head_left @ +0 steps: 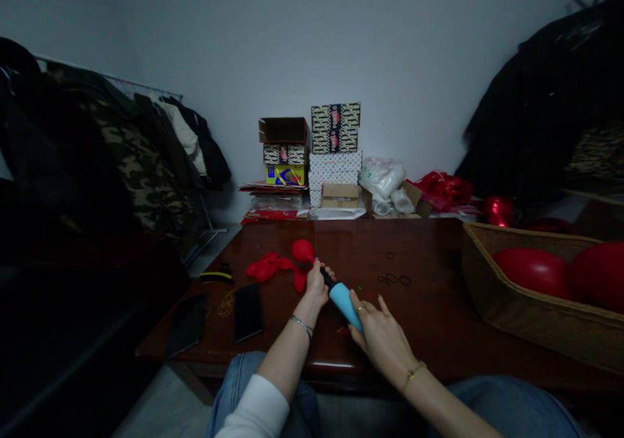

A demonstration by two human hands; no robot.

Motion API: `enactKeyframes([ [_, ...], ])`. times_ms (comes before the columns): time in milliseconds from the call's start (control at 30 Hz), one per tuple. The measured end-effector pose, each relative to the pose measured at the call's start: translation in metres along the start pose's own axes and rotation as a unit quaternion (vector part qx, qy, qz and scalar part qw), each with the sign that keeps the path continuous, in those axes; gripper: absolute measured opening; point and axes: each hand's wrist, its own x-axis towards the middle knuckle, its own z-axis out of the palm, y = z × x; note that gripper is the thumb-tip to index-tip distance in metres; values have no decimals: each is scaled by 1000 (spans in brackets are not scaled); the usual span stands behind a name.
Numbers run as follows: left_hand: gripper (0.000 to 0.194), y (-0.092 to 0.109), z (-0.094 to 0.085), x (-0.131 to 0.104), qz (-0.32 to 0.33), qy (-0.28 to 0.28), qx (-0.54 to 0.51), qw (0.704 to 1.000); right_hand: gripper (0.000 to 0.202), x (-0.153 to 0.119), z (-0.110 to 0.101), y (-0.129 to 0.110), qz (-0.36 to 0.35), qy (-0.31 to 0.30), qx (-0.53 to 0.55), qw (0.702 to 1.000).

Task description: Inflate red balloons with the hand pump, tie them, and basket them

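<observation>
A small, partly inflated red balloon sits at the black nozzle end of a light-blue hand balloon pump. My left hand is closed around the balloon's neck where it meets the nozzle, so that joint is mostly hidden. Around the pump's wide blue body, my right hand is closed, with some fingers stretched along it. Just left of the inflated balloon lie limp red balloons on the dark wooden table.
A wicker basket with large red balloons stands on the right. Black rings lie mid-table. Leftward are two dark flat devices, one a black tablet or phone, and yellow rubber bands. Stacked boxes rise behind the table.
</observation>
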Motion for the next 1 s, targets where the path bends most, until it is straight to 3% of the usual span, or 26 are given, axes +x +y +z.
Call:
enactKeyframes([
  [133,33,2,-2,3,5,10,5,1000,56,-17,7,3,-14,32,10,999],
  [400,30,9,-7,9,22,20,-4,1000,65,-73,11,40,-51,46,8,998],
  [533,30,10,-8,10,9,21,-10,1000,71,-88,12,49,-67,53,6,996],
  [733,31,9,-6,9,12,29,-31,999,66,-77,8,44,-63,57,7,996],
  [1000,31,-13,1,-3,-14,31,-10,999,55,-29,-5,23,-28,7,-6,1000],
])
